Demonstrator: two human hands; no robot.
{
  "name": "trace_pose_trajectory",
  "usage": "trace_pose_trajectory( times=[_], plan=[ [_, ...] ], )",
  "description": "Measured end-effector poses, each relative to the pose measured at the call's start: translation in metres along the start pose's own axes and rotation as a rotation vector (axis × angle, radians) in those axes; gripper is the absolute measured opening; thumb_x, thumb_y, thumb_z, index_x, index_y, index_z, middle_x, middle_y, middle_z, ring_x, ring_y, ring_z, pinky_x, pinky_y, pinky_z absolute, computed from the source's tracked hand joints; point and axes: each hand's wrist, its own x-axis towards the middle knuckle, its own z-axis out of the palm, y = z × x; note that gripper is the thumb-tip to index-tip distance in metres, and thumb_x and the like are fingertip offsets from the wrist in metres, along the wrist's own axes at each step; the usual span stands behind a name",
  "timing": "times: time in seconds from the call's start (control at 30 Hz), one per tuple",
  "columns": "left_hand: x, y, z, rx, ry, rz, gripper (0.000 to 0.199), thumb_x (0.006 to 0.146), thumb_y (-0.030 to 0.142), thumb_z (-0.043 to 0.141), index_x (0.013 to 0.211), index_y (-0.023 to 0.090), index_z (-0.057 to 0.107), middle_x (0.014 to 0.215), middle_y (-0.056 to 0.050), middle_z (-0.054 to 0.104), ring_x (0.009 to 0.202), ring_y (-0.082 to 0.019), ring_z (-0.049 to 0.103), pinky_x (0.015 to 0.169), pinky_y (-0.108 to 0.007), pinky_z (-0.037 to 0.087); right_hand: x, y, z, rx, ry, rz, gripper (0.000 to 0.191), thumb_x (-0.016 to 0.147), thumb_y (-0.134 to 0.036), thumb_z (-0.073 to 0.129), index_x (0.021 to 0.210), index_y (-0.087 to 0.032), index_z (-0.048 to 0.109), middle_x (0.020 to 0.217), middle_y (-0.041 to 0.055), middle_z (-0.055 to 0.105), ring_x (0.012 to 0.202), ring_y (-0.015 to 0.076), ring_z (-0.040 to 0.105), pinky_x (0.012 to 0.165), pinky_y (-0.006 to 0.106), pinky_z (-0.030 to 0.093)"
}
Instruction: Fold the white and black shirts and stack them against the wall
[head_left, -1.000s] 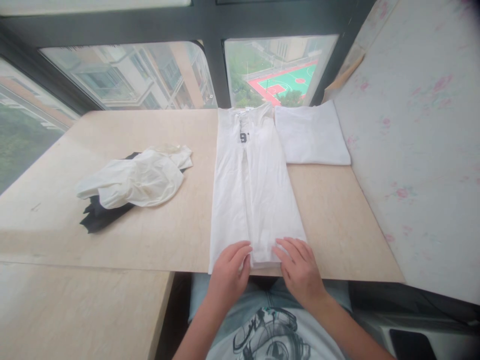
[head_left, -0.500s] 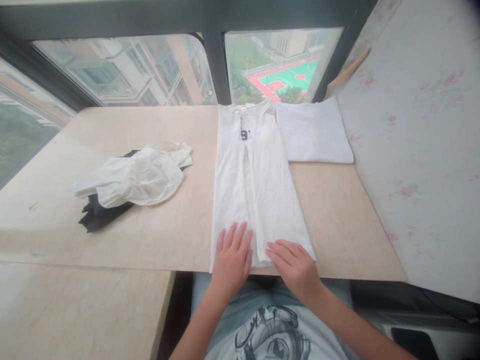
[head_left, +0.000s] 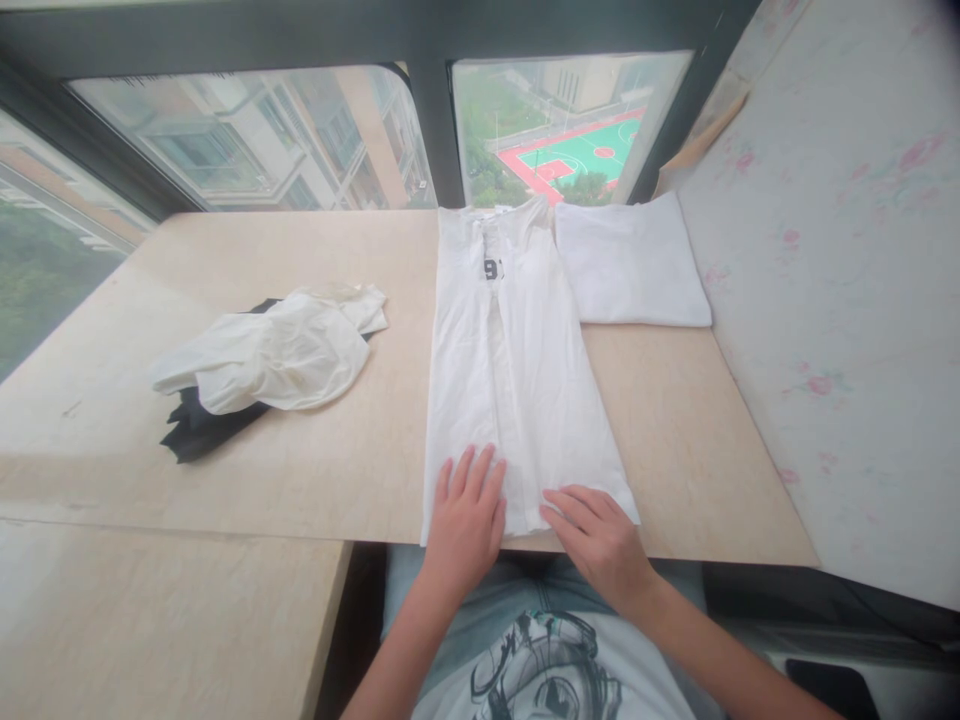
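Resting the left hand (head_left: 465, 515) palm down on the near end of the white garment (head_left: 525, 385), left of its middle, with fingers straight, slightly fanned and pointed away toward the window (head_left: 570, 90). Holding nothing in that hand: flattened and loose, not clenched. Reaching in from the lower left with the left forearm (head_left: 405, 640), roughly in line with the hand, with little bend at the wrist.

Touching the same garment with the right hand (head_left: 600, 535), close to its near right corner, with fingers lightly curved, close together and angled inward to the left. Coming in slantwise from the lower right with the right forearm (head_left: 720, 650). Impossible to tell whether pinching fabric there or merely pressing, with the thumb unclear.

As for the white garment, laid lengthwise on the counter (head_left: 675, 430), from the window side to the front edge, narrower at the far end and flared toward the near hem. Marked near the far end with dark digits (head_left: 493, 269), partly hidden. Accompanied at far right by a folded white cloth (head_left: 634, 262); well apart on the left, by a rumpled cream cloth (head_left: 300, 345) over a black cloth (head_left: 206, 430).
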Motion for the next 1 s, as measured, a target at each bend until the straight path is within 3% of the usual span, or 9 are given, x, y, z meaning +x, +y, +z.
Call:
trace_pose_trajectory(
  times=[0.2,0.37,0.5,0.7,0.87,1.0],
  plan=[
    [-0.015,0.01,-0.007,-0.092,0.055,-0.024,0.029,0.092,0.031,0.059,0.117,0.016,0.058,0.119,-0.014,0.063,0.108,-0.029,0.057,0.095,-0.046,0.046,-0.004,0.002,0.003,0.098,-0.028,0.087,0.027,0.092,-0.011,0.053,0.111,-0.021,0.071,0.117,0.0077,0.07,0.108,0.0204,0.061,0.093,0.04,0.053],
    [-0.023,0.019,-0.01,-0.052,-0.014,-0.061,0.02,0.091,0.032,0.06,0.105,0.017,0.059,0.103,-0.01,0.062,0.092,-0.027,0.056,0.08,-0.042,0.045,-0.009,0.005,0.007,0.159,-0.029,0.104,0.029,0.091,-0.008,0.052,0.112,-0.021,0.069,0.119,0.0075,0.069,0.109,0.0212,0.06,0.094,0.042,0.052],
    [-0.019,0.023,-0.008,-0.021,-0.018,-0.065,0.006,0.093,0.019,0.053,0.093,0.019,0.059,0.088,-0.006,0.061,0.082,-0.023,0.054,0.075,-0.039,0.043,-0.01,0.006,0.009,0.166,-0.035,0.101,0.029,0.091,-0.008,0.053,0.112,-0.02,0.069,0.119,0.0078,0.069,0.109,0.0216,0.059,0.093,0.042,0.052],
    [-0.017,0.026,-0.006,-0.136,0.208,-0.028,0.012,0.093,0.013,0.054,0.104,0.018,0.058,0.093,-0.006,0.064,0.086,-0.021,0.056,0.078,-0.036,0.044,-0.01,0.006,0.009,0.169,-0.023,0.095,0.028,0.091,-0.008,0.053,0.111,-0.021,0.069,0.12,0.0074,0.068,0.11,0.0216,0.058,0.094,0.042,0.051],
    [-0.021,0.03,-0.001,-0.156,0.051,0.032,0.014,0.095,0.012,0.049,0.102,0.018,0.059,0.095,-0.006,0.064,0.087,-0.021,0.056,0.079,-0.036,0.046,-0.01,0.005,0.011,0.155,-0.032,0.097,0.028,0.091,-0.009,0.053,0.112,-0.02,0.068,0.12,0.0073,0.068,0.11,0.0213,0.058,0.094,0.041,0.051],
    [-0.025,0.024,-0.003,-0.181,0.045,0.069,0.016,0.095,0.016,0.051,0.109,0.017,0.06,0.102,-0.007,0.066,0.093,-0.022,0.057,0.084,-0.037,0.046,-0.01,0.005,0.002,0.146,-0.082,0.053,0.028,0.091,-0.012,0.056,0.117,-0.018,0.065,0.124,0.009,0.066,0.113,0.0235,0.056,0.096,0.044,0.049]
  ],
)
